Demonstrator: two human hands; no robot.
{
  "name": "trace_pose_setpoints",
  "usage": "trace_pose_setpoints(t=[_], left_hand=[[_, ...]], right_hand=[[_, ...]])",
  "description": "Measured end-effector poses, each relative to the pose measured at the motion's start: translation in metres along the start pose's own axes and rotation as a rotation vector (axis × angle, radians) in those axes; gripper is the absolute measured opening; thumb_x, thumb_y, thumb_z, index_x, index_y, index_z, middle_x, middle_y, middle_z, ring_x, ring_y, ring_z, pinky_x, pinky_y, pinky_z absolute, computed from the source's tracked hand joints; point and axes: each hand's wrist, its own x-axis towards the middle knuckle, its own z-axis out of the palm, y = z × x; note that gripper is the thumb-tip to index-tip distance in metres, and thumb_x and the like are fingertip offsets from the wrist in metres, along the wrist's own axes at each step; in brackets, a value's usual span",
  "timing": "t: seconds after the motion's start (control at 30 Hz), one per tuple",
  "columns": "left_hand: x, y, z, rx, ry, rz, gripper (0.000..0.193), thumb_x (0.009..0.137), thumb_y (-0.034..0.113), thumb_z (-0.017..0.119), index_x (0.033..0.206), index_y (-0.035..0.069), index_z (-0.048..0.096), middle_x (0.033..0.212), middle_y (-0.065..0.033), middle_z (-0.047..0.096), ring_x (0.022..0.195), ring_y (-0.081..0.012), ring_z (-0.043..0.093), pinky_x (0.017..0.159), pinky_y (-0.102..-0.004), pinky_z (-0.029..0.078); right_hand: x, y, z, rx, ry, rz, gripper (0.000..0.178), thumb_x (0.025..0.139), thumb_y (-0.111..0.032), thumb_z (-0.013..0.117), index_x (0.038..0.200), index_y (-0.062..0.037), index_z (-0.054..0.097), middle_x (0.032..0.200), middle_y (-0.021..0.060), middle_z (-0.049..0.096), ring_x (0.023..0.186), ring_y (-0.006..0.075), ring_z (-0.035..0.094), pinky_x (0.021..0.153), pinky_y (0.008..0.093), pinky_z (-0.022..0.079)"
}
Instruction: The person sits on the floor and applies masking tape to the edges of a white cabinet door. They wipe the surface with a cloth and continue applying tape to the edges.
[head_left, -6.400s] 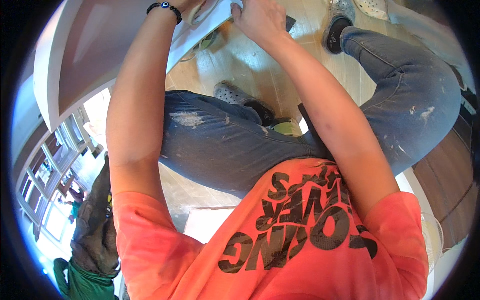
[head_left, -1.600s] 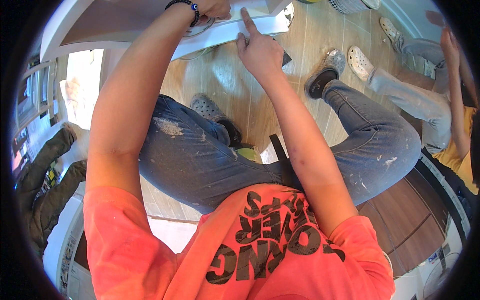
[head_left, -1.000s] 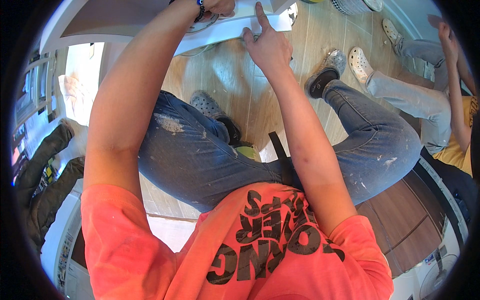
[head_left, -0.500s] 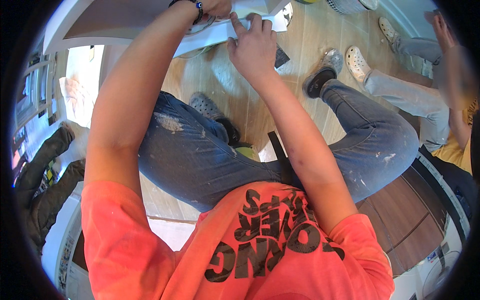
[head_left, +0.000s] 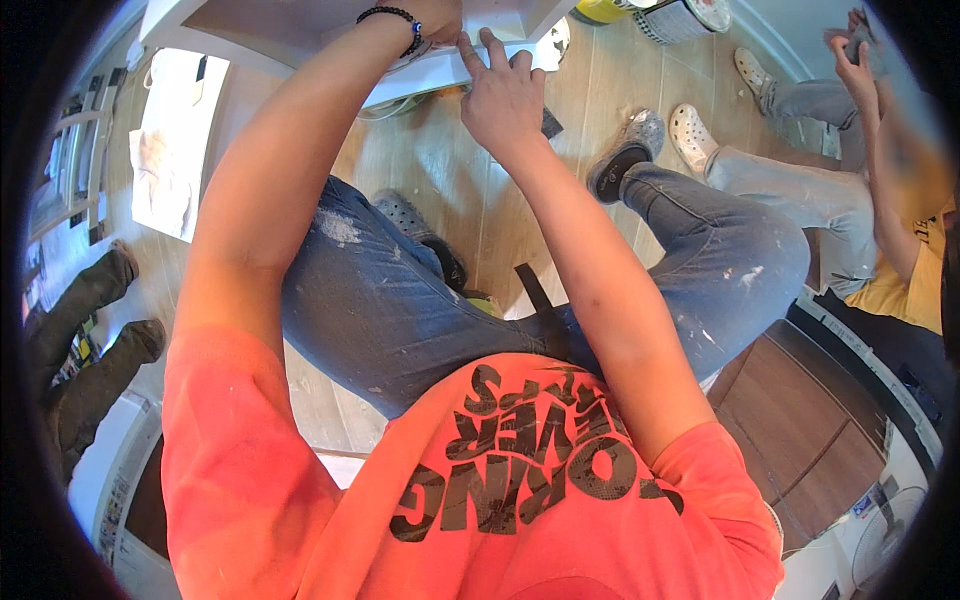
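A: Status on the piece and the hands?

B: White cabinet-like piece (head_left: 270, 28) is at the top of my head view, cut off by the frame. Left hand (head_left: 436, 20) reaches into it, back of the hand up, fingers partly hidden. I can't tell how far it's closed or whether it has hold of anything.

A: Right?

B: Right hand (head_left: 503, 98) is palm down, fingers loosely spread, index by the left hand. Fingertips are at the near white edge (head_left: 405, 88). I see nothing in its grasp; can't confirm how firmly it touches.

A: How would it handle?

B: My guess: stiff painted board, fairly heavy, awkward for one hand. Smooth faces look slippery to bare fingers; corners probably chip if knocked.

A: Where would you grip?

B: I'd take the near edge, hands well apart, thumbs over and fingers under. Not the thin side wall alone, it might flex.

A: Anything close?

B: Thin cable (head_left: 390, 108) just below that edge. Dark flat piece (head_left: 551, 123) on the wood-look floor (head_left: 500, 215), beside the right hand in view. I'd keep fingers clear of the cable.
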Motion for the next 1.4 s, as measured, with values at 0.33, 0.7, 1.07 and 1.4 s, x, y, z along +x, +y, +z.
trace_pose_setpoints(t=[0.33, 0.7, 1.07, 1.4], left_hand=[[0.005, 0.007, -0.006, -0.054, -0.026, 0.090, 0.051, 0.085, 0.043, 0.077, 0.103, -0.004, 0.075, 0.096, -0.0237, 0.076, 0.092, -0.0398, 0.074, 0.087, -0.0469, 0.058], [-0.018, -0.052, 0.015, -0.184, 0.161, 0.160, 0.046, 0.091, 0.040, 0.074, 0.108, -0.003, 0.073, 0.112, -0.0251, 0.073, 0.107, -0.0392, 0.070, 0.093, -0.0485, 0.053], [-0.057, -0.021, -0.022, 0.104, 0.064, -0.123, 0.047, 0.089, 0.044, 0.076, 0.107, 0.001, 0.078, 0.110, -0.0236, 0.076, 0.106, -0.0399, 0.073, 0.093, -0.0486, 0.058], [-0.038, -0.038, -0.011, 0.077, -0.027, -0.048, 0.043, 0.087, 0.040, 0.075, 0.099, 0.000, 0.080, 0.108, -0.0243, 0.075, 0.100, -0.0413, 0.073, 0.090, -0.0491, 0.057]], right_hand=[[0.016, 0.021, -0.004, -0.135, -0.137, -0.043, 0.068, 0.088, -0.018, 0.059, 0.155, -0.0241, 0.052, 0.157, 0.0083, 0.049, 0.126, 0.0377, 0.055, 0.101, 0.0522, 0.046], [0.016, 0.022, 0.000, -0.095, -0.210, -0.063, 0.076, 0.089, -0.019, 0.060, 0.162, -0.0269, 0.041, 0.162, 0.0060, 0.043, 0.131, 0.0382, 0.053, 0.106, 0.0540, 0.045], [0.015, 0.020, -0.011, 0.034, -0.264, -0.010, 0.078, 0.087, -0.017, 0.064, 0.161, -0.0246, 0.042, 0.164, 0.0066, 0.039, 0.130, 0.0370, 0.056, 0.106, 0.0506, 0.048], [0.013, 0.021, -0.012, 0.107, -0.245, -0.022, 0.079, 0.083, -0.015, 0.068, 0.159, -0.0211, 0.045, 0.160, 0.0103, 0.043, 0.123, 0.0382, 0.062, 0.101, 0.0490, 0.053]])
